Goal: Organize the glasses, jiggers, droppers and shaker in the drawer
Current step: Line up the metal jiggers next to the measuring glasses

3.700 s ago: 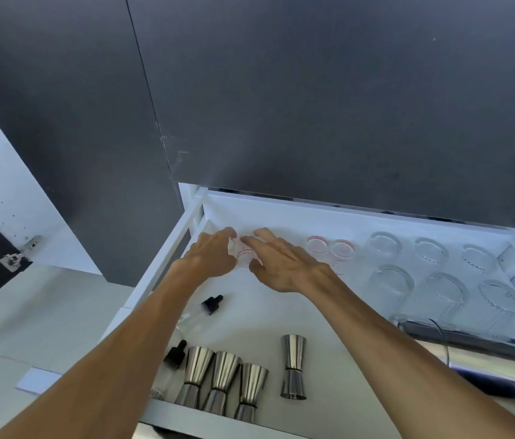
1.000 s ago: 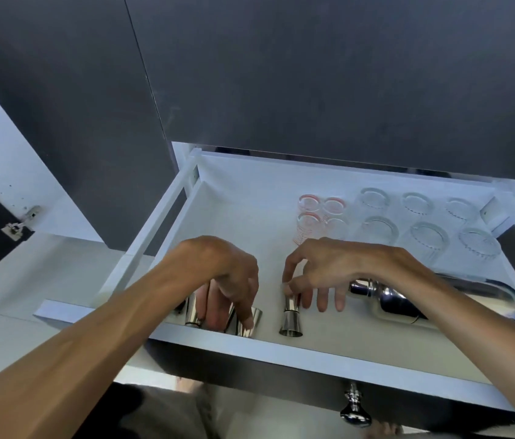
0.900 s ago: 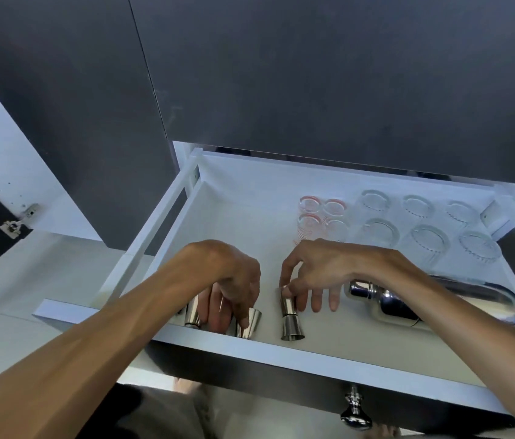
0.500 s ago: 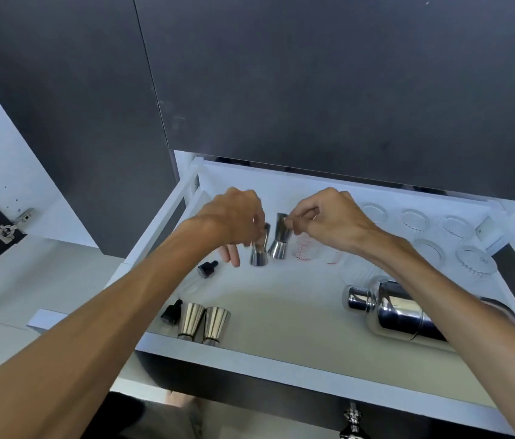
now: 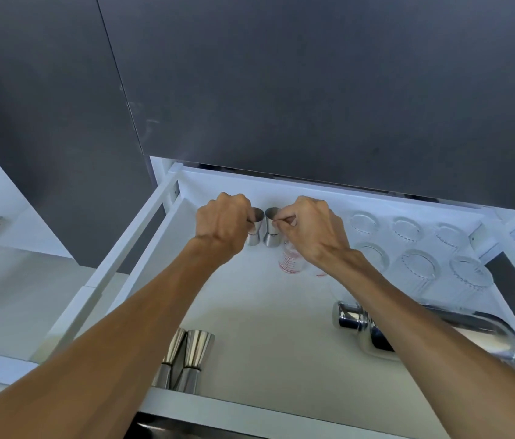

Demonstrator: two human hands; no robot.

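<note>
Each hand pinched a steel jigger upright at the back of the drawer (image 5: 167,198) — left hand (image 5: 223,224) on one jigger (image 5: 254,228), right hand (image 5: 311,234) on the other jigger (image 5: 271,229) — just beside the red-marked glass (image 5: 289,261).

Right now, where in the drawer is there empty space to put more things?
The drawer floor is bare between the two front jiggers and the shaker, and along the left wall. The right back is crowded with glasses.
</note>
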